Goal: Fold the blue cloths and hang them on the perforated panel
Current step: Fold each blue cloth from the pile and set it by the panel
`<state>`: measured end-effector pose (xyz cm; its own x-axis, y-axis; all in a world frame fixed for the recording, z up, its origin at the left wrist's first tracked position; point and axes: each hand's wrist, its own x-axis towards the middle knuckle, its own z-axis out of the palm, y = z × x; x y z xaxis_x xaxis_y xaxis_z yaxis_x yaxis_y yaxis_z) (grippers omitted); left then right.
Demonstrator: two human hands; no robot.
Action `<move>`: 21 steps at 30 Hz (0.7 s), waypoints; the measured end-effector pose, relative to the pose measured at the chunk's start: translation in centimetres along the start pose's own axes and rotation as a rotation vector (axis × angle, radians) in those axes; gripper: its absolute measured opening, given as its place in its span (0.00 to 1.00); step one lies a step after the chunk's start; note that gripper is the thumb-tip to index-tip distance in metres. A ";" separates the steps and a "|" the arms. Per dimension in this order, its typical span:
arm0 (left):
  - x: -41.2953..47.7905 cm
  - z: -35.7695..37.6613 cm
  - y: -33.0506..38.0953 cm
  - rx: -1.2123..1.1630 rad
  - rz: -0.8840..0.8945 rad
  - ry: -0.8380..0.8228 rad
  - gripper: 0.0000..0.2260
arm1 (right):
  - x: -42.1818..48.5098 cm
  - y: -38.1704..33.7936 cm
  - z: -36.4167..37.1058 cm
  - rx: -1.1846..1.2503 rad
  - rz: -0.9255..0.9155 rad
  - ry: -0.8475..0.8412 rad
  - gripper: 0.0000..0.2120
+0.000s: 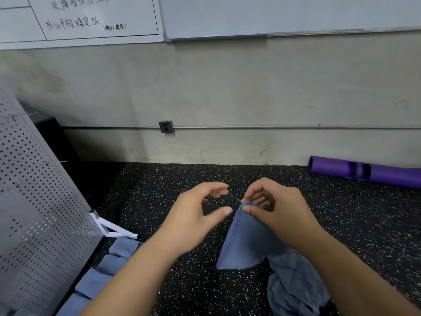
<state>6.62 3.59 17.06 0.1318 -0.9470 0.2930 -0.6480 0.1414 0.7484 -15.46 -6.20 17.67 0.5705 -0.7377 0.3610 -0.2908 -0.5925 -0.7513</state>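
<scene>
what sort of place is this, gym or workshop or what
Likely a gym or training room: speckled black rubber floor, a purple exercise tube lying by the wall, and a handwritten whiteboard above.

A: Where is there room?
B: The speckled floor [173,179] lies bare in the middle, up to the wall [227,87].
A: And on the left?
B: The perforated panel [34,201] stands there, its white foot [116,232] jutting out, with a row of folded blue cloths [109,263] along its base.
A: The right?
B: A blue cloth [246,242] hangs from the right hand [280,208], with a crumpled heap of cloths [293,288] just beside it; a purple tube [364,172] lies by the wall.
</scene>
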 end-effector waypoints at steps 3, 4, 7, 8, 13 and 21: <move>-0.2 1.7 1.0 0.023 0.054 -0.070 0.25 | -0.2 -0.4 0.2 0.032 0.008 -0.051 0.16; -0.3 2.2 1.1 0.014 0.064 -0.093 0.24 | -0.2 -0.5 0.3 0.063 0.020 -0.059 0.16; -0.3 2.9 1.1 -0.033 0.045 -0.113 0.19 | -0.2 -0.7 0.5 0.159 0.058 -0.043 0.15; -0.2 3.1 1.1 -0.046 0.028 -0.102 0.17 | -0.3 -0.6 0.6 0.185 0.068 -0.027 0.15; 0.3 2.7 0.2 -0.154 -0.017 -0.006 0.05 | -0.3 0.1 0.1 0.248 0.139 -0.082 0.19; 1.0 -1.0 -1.2 -0.319 -0.058 0.139 0.07 | 0.2 1.9 -1.9 0.062 0.222 -0.059 0.10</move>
<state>8.29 2.76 17.05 0.2766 -0.9109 0.3063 -0.3723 0.1923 0.9080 -17.34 -8.03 17.34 0.5419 -0.8266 0.1516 -0.3678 -0.3955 -0.8416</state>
